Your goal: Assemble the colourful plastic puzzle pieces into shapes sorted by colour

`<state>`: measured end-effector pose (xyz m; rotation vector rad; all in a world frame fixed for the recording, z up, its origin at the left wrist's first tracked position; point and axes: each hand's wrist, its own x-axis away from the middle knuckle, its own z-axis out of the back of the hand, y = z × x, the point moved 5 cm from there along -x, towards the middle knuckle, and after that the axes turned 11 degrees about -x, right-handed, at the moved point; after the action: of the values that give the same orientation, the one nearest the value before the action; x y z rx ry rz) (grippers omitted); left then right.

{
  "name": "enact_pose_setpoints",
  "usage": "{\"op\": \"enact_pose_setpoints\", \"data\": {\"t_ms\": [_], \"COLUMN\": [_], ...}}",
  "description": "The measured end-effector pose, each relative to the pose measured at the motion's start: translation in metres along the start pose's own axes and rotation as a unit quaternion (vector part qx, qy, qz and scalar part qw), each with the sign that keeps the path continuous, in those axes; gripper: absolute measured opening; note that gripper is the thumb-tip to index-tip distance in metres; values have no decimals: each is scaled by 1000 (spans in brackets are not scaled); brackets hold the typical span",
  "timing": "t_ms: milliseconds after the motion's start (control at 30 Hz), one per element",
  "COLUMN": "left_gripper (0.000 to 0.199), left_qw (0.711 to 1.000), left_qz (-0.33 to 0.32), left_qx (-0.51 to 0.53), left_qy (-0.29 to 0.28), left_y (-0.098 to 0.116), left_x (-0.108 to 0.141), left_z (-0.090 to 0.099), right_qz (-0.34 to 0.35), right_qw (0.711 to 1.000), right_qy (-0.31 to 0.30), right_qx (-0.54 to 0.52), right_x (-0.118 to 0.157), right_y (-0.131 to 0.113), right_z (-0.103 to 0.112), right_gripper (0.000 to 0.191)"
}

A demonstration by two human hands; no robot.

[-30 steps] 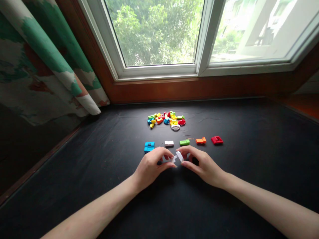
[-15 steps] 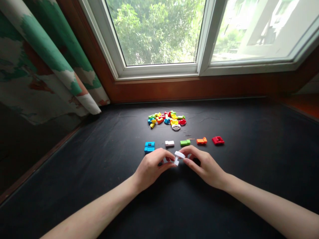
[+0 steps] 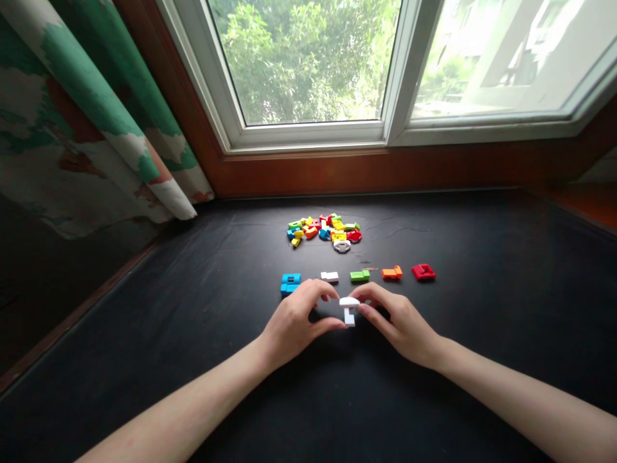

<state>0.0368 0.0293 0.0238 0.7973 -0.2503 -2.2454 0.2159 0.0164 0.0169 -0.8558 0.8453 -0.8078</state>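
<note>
A small white plastic toy piece, with a rounded cap on top and a narrower stepped part below, is held up over the black table. My right hand pinches the cap's right side between thumb and fingers. My left hand has its thumb and index finger spread apart. Its thumb tip meets the foot of the stepped part, and its index tip is close to the cap's left edge. Just beyond my left hand lies a blue piece, partly covered by the fingers.
Along a row behind my hands lie a white block, a green block, an orange piece and a red piece. Farther back is a pile of colourful pieces. A curtain hangs left of the window.
The white piece has turned more upright, its stepped part now pointing down. My left index finger and thumb have spread wider around it, while my right hand keeps its pinch.
</note>
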Motion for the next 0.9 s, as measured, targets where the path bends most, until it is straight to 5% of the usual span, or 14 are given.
{"op": "enact_pose_setpoints", "data": {"t_ms": [900], "left_gripper": [31], "left_qw": [999], "left_qz": [-25], "left_qx": [6], "left_qy": [-42], "left_y": [8], "left_x": [-2], "left_z": [-1], "right_qz": [-15], "right_qw": [1000], "right_qy": [-5], "right_qx": [-23], "right_x": [2], "right_y": [6], "right_z": [-2], "right_gripper": [7]}}
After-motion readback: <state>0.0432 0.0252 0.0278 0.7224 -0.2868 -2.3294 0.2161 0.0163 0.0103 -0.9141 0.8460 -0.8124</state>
